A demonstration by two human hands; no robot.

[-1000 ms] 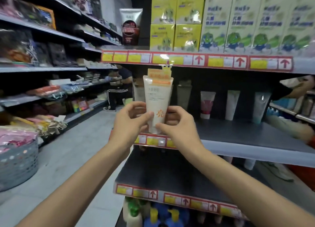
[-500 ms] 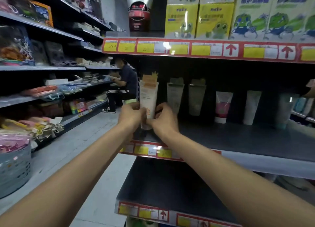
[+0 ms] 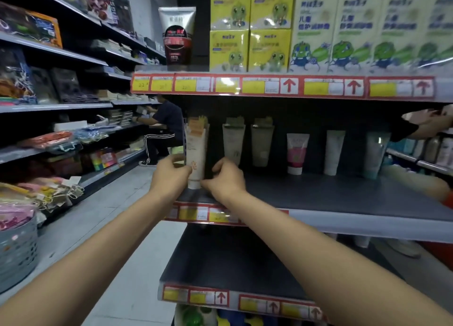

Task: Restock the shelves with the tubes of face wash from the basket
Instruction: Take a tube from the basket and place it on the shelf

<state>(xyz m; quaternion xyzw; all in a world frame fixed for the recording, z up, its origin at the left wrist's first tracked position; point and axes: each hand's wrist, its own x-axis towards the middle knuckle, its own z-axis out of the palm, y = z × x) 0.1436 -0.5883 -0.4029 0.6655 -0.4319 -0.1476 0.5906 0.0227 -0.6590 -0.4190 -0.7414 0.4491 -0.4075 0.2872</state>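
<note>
A cream face wash tube with an orange top [image 3: 196, 151] stands cap-down at the left end of the dark middle shelf [image 3: 343, 195]. My left hand [image 3: 170, 175] pinches its lower left side. My right hand [image 3: 224, 180] pinches its cap from the right. Several other tubes stand in a row further back on the same shelf: two pale ones [image 3: 232, 142], a pink and white one [image 3: 297, 153], a white one [image 3: 333, 151] and a clear one [image 3: 375, 154]. A grey basket [image 3: 17, 249] sits at the far left edge on the floor.
Yellow and green boxes [image 3: 269, 26] and a black and silver tube [image 3: 177, 36] fill the shelf above. A lower dark shelf [image 3: 232, 259] lies beneath my arms. A person [image 3: 161, 132] squats down the aisle. Another person's arm [image 3: 426, 127] reaches in at the right.
Both hands carried the cream tube forward and down onto the left end of the middle shelf. The view has moved closer to the shelf.
</note>
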